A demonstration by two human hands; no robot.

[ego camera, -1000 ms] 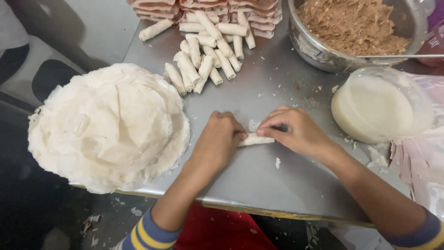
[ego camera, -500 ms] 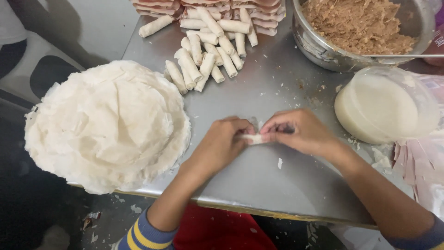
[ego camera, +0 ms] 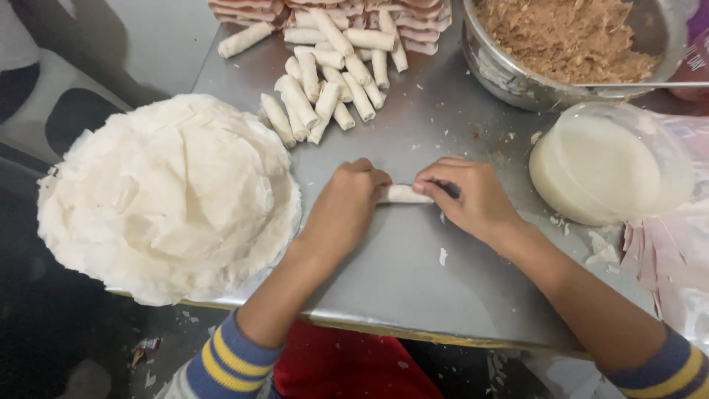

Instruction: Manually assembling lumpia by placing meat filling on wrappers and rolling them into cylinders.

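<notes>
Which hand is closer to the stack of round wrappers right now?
Left. The left hand presses one end of the small roll, just beside the wrapper stack. The right hand holds the roll's other end, farther from the stack.

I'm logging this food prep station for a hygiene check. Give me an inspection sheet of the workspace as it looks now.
Surface: metal table, crumbs scattered.
Job's things: one roll lying flat between both hands; wrapper stack at left.
Clutter: finished rolls; filling bowl; white paste tub; pink sheets.
Hands: left hand and right hand press on the roll's ends.
Cables: nothing seen.
Surroundings: scraps on the floor.
</notes>
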